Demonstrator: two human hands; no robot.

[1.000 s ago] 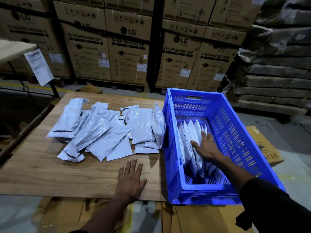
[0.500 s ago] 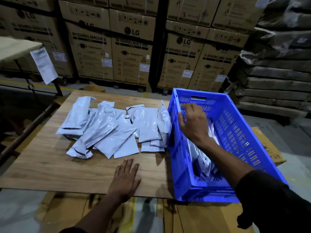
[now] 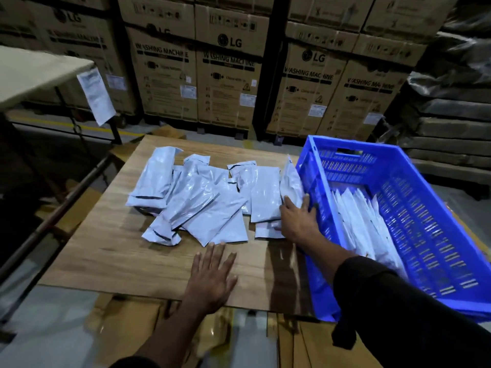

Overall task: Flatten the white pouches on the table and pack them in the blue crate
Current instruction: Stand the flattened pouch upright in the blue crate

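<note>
Head view, and I start at the far left: a pale tabletop (image 3: 32, 73) with a printed sheet (image 3: 97, 95) hanging off its edge, tall cardboard washing-machine boxes (image 3: 228, 73) stacked behind. On the wood-grain table (image 3: 111, 256) lies the pile of white pouches (image 3: 202, 200), glossy, crinkled plastic, long and rectangular. I see the leftmost pouch (image 3: 155, 177) running its long axis away from me, tilted slightly right, dark seam at its near end. The ones in the middle fan out diagonally, near-left to far-right, overlapping each other. Below them the left hand (image 3: 211, 277) is flat on the bare wood, fingers straight and spread, gripping nothing, its fingertips just short of the nearest pouch.

Moving right, the right hand (image 3: 297, 219) reaches from a dark sleeve (image 3: 398, 309) to the right end of the pile. Its fingers lie fairly straight over the lower end of an upright pouch (image 3: 291, 184) leaning against the blue crate (image 3: 451, 208); I cannot tell whether it has closed a grip on it. That pouch stands on edge, long axis pointing up and away.

The crate is rigid blue plastic with slotted, ribbed walls and a handle cutout at the far end, sitting at the table's right edge. Inside, packed pouches (image 3: 358, 224) stand on edge in a row, long axes running along the crate's length.
</note>
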